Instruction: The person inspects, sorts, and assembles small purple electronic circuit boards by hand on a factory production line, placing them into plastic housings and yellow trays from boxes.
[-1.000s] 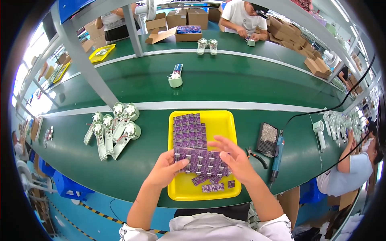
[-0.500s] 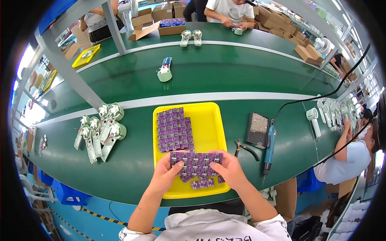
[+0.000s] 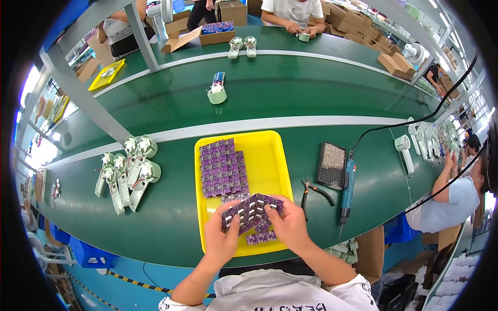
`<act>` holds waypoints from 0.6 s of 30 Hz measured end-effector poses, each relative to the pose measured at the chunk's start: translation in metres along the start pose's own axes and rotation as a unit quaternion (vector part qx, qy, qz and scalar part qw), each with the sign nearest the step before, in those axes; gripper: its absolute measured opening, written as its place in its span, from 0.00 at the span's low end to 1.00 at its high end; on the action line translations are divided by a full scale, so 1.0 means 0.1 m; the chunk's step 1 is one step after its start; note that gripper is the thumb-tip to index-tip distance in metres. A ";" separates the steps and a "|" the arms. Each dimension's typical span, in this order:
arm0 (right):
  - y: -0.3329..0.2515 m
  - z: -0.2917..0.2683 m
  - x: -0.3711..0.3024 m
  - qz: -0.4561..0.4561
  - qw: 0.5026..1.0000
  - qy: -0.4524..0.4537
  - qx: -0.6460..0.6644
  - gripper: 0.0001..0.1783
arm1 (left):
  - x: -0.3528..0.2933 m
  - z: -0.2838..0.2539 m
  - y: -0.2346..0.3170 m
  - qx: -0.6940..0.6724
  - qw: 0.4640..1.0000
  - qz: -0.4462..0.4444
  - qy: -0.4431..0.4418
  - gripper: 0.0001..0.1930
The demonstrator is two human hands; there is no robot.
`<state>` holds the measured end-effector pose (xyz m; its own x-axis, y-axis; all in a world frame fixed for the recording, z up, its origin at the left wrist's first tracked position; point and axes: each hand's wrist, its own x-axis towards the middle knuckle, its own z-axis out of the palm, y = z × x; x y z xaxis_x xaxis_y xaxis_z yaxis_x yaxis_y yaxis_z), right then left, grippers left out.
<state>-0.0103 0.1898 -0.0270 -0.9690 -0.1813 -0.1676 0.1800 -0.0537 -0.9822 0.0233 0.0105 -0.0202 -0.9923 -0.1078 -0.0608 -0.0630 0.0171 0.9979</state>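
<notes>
The left hand point(image 3: 221, 236) and right hand point(image 3: 290, 224) grip opposite ends of a folded purple circuit-board panel point(image 3: 245, 211) above the yellow tray point(image 3: 267, 160), toward its near edge. Bending works best evenly along the fold, sparing the white components point(image 3: 252, 205).

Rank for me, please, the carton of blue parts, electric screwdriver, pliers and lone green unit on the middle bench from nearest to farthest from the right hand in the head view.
1. Pliers, just right of the right hand
2. Electric screwdriver, farther right
3. Green unit, ahead, leftward
4. Carton, far bench
</notes>
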 end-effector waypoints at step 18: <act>-0.11 -0.23 -0.06 0.182 0.917 -0.159 0.317 0.21 | -0.12 -0.53 0.08 -0.301 0.937 -0.175 -0.022 0.19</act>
<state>-0.0102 0.2144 -0.0168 -0.7447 -0.5723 -0.3434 0.6421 -0.4740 -0.6026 0.0407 -0.0412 -0.0106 -0.9264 0.0402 -0.3744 -0.3275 -0.5770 0.7483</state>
